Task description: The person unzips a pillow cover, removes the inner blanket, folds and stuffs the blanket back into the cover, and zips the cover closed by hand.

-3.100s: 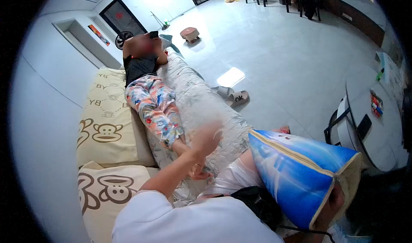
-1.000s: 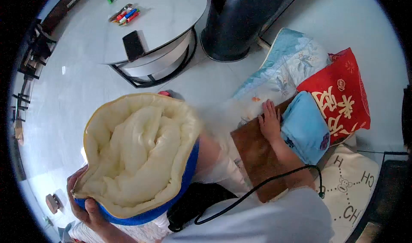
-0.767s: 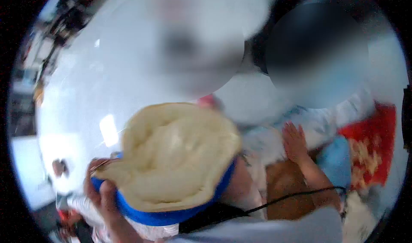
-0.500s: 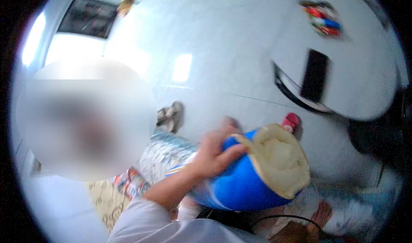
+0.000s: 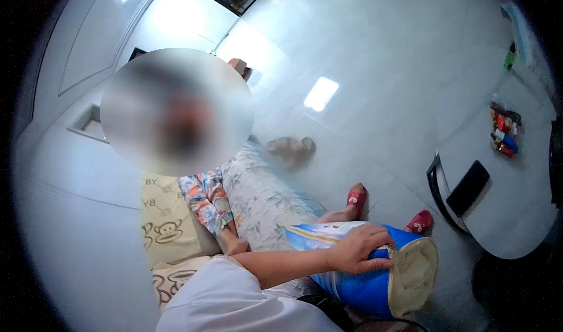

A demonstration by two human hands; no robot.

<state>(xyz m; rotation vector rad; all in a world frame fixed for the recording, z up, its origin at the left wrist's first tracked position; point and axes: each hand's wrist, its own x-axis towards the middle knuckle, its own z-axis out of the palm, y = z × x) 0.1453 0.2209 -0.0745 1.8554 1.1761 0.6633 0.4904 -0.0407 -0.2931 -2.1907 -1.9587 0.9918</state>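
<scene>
My left hand is closed on the edge of a blue cloth bolster, thumb on the side facing me and fingers over the top. The bolster has a cream, sunken round end turned to the right, and a white printed part with a yellowish stripe on its left. It lies across my lap, covering most of my legs. My feet, in red slippers, show beyond it. My right hand is not in view.
Another person in patterned trousers sits at left on cream monkey-print cloth. A floral cover runs alongside. Shoes lie on the floor. At right, a round white table holds a black phone-like slab and colourful packets.
My view has swung left, so the table and floor items sit farther right. My left hand keeps its hold on the bolster, whose cream end now faces more to the side.
</scene>
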